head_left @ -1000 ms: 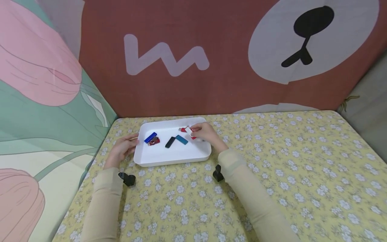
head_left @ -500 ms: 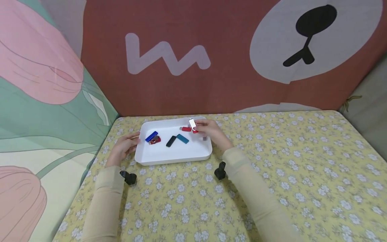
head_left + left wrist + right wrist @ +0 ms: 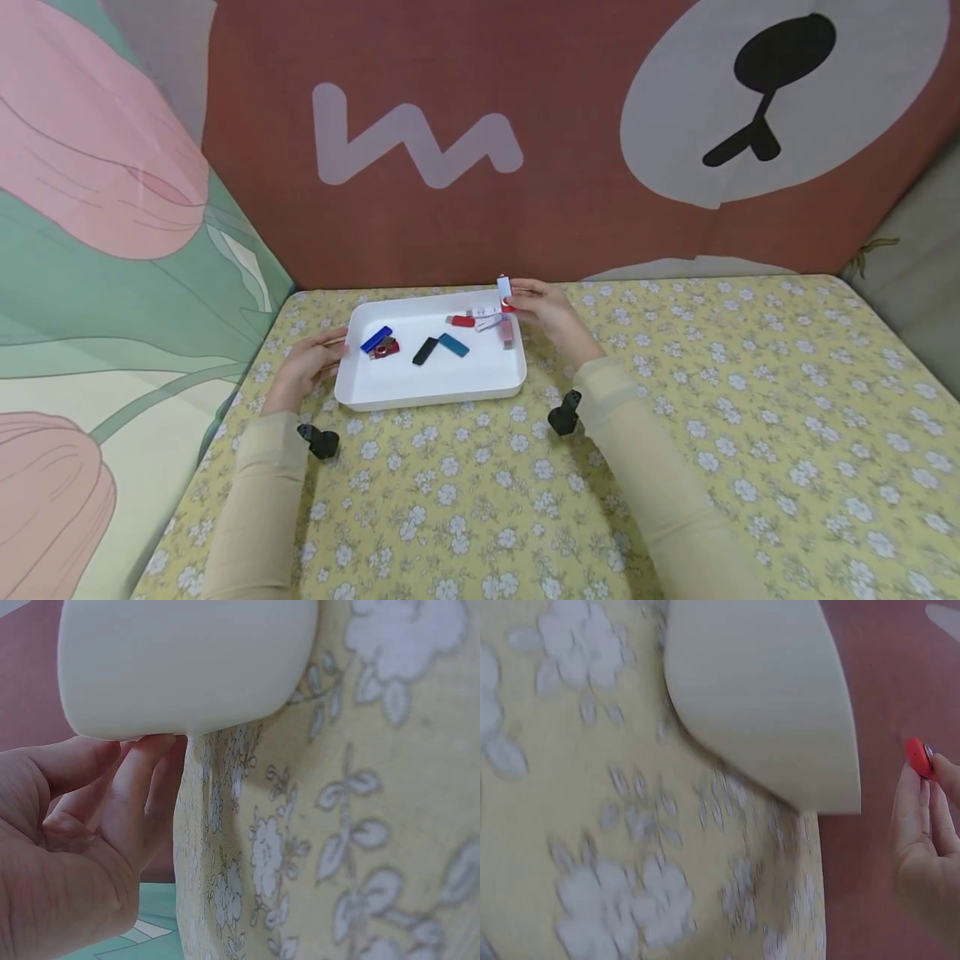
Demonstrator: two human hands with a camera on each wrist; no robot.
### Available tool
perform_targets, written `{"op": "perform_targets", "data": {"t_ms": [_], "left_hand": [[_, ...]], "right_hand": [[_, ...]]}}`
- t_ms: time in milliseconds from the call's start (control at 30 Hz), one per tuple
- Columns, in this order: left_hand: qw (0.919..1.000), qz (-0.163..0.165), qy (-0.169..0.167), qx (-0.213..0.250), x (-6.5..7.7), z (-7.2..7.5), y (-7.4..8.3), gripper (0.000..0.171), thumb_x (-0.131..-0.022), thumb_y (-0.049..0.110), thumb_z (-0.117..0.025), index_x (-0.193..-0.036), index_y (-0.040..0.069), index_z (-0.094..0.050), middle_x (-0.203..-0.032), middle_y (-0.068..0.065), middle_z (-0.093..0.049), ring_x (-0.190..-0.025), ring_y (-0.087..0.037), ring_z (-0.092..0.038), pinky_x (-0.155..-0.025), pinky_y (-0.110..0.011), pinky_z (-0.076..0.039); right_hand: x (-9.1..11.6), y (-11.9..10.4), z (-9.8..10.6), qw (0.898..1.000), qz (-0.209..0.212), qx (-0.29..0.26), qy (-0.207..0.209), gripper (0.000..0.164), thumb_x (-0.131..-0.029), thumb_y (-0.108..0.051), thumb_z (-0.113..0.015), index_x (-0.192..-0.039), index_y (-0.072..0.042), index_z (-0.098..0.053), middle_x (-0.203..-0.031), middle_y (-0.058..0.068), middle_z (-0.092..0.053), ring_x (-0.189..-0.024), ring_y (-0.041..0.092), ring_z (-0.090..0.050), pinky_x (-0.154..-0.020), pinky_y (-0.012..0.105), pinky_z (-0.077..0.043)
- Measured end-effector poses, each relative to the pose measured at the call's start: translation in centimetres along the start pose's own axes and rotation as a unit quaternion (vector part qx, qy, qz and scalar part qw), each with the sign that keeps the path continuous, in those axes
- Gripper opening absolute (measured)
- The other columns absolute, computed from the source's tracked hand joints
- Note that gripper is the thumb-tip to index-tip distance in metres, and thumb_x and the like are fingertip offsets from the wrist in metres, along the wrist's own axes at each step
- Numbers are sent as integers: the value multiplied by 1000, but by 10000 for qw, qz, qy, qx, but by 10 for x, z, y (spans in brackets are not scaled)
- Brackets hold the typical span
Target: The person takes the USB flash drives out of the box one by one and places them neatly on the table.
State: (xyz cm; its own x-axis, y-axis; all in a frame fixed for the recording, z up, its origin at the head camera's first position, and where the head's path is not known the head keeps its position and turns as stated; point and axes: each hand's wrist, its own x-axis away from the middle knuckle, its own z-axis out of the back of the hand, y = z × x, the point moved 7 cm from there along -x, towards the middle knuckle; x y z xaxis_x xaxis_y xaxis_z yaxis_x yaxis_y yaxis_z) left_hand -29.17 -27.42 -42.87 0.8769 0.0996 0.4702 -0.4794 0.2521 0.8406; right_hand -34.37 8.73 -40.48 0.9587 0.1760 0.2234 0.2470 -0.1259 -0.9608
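Observation:
My right hand [image 3: 551, 312] pinches a red USB flash drive [image 3: 506, 293] with a white-looking swivel cover, held upright over the back right corner of a white tray [image 3: 427, 392]. In the right wrist view, its red end [image 3: 918, 757] sits between thumb and fingertips. At the tray's left side, my left hand [image 3: 307, 367] touches the outer wall with its fingertips, as the left wrist view also shows. Inside the tray lie a blue flash drive [image 3: 376, 338], a dark red one [image 3: 386, 348], a black one [image 3: 424, 351], a teal one [image 3: 453, 345] and a red one [image 3: 461, 321].
Paler flash drives [image 3: 487, 322] and a pinkish one [image 3: 506, 332] lie in the tray's right end. Yellow floral cloth [image 3: 450, 492] covers the table. Behind it rises a brown printed backdrop [image 3: 555, 225], with a flower-printed sheet [image 3: 150, 333] at the left.
My right hand has lifted the red flash drive and carried it right and back, from inside the tray to above its corner. The left hand stays at the tray's wall.

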Motion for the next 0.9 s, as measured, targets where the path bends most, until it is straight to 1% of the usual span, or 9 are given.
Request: {"op": "perform_targets", "data": {"t_ms": [133,233,400,500,567,633,767,833,900], "left_hand": [[10000,-30,18,-65,1,0,1,53,-99,13,-48,-150,15,-33,-151,-17,-37,-68,5,-59,-63,-15,-48],[10000,-47,26,-84,2,0,1,53,-99,13,-49,-150,15,-33,-149,-16,-41,-67,5,-59,-62,-15,-48],[10000,-60,2,-18,3,1,1,53,-98,13,-50,-149,15,-35,-122,-3,-59,-65,4,-59,-62,-15,-48],[10000,-70,-45,-14,4,1,2,53,-98,13,-51,-149,15,-35,-109,7,-59,-63,3,-56,-61,-15,-48],[10000,-67,-54,-46,4,1,2,53,-98,13,-50,-149,15,-35,-111,4,-59,-62,3,-55,-61,-15,-48],[9999,-53,-43,-85,4,1,2,53,-99,13,-50,-150,16,-34,-125,-5,-57,-63,4,-56,-61,-15,-48],[9999,-22,-14,-110,4,1,1,54,-99,14,-49,-150,16,-32,-148,-14,-42,-66,5,-58,-63,-15,-48],[9999,-36,-12,-108,4,1,1,54,-99,14,-49,-150,16,-33,-145,-14,-45,-66,5,-58,-63,-15,-48],[9999,-86,-51,-109,5,1,2,54,-99,14,-50,-150,15,-33,-134,-9,-54,-65,5,-57,-62,-15,-48]], "right_hand": [[2,-2,19,9997,122,-230,18,49,-94,-1,-54,-142,-1,-42,-109,1,-54,-85,4,-62,-109,43,-39],[-3,4,36,9984,201,-532,-17,48,-92,-3,-59,-139,-2,-46,-106,1,-57,-88,6,-64,-107,39,-42],[-2,7,57,9983,85,-509,277,49,-93,-5,-58,-141,-4,-45,-105,-3,-56,-89,5,-63,-108,37,-41],[7,3,64,9981,-40,-323,515,53,-96,-6,-54,-146,-5,-38,-107,-4,-53,-88,1,-60,-113,38,-35],[9,3,69,9979,-80,-301,560,53,-96,-7,-53,-147,-5,-36,-115,-1,-53,-89,1,-59,-113,37,-35],[10,3,73,9982,-92,-229,538,55,-97,-8,-52,-148,-5,-33,-128,7,-51,-90,0,-59,-113,37,-35],[12,5,81,9984,-90,-249,505,56,-98,-6,-50,-149,-5,-30,-149,17,-35,-92,2,-59,-113,37,-35],[13,4,86,9979,-63,-338,556,56,-97,-4,-50,-149,-5,-30,-151,18,-33,-92,2,-58,-113,38,-35],[14,4,92,9976,-7,-342,604,56,-97,-3,-50,-149,-3,-30,-149,19,-34,-92,2,-58,-113,37,-34]]}}
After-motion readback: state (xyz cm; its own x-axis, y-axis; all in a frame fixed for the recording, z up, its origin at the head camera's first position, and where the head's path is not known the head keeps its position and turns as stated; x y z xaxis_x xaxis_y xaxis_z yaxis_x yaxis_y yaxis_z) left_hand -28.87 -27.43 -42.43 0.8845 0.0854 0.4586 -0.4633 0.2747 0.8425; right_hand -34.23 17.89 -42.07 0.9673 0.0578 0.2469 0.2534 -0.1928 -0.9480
